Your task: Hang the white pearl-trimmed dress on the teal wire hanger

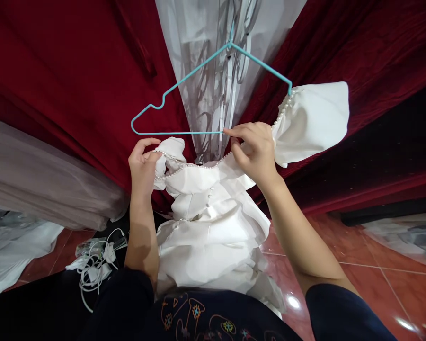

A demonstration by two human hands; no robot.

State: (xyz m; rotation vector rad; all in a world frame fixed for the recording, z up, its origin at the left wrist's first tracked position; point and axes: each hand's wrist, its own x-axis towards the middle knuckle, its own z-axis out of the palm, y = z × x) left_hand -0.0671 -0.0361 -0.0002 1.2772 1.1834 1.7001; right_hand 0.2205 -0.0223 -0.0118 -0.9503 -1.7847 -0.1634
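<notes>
A white dress (pixel 213 213) with pearl trim along its neckline and buttons down the front hangs before me. One puffed sleeve (pixel 315 121) is looped over the right end of a light blue hanger (pixel 195 71). The hanger's left end is bare. My left hand (pixel 144 161) pinches the other sleeve (pixel 172 148) at its pearl edge, just below that bare end. At the neckline on the right, my right hand (pixel 253 147) has its fingers curled on the dress, with the index finger reaching to the hanger's lower bar.
Dark red curtains (pixel 74 61) hang on both sides, with sheer white fabric (pixel 199 57) between them. White cables (pixel 95 265) lie bundled on a black surface at lower left. Pale fabric (pixel 17 241) is at far left. Red tiles (pixel 394 289) cover the floor.
</notes>
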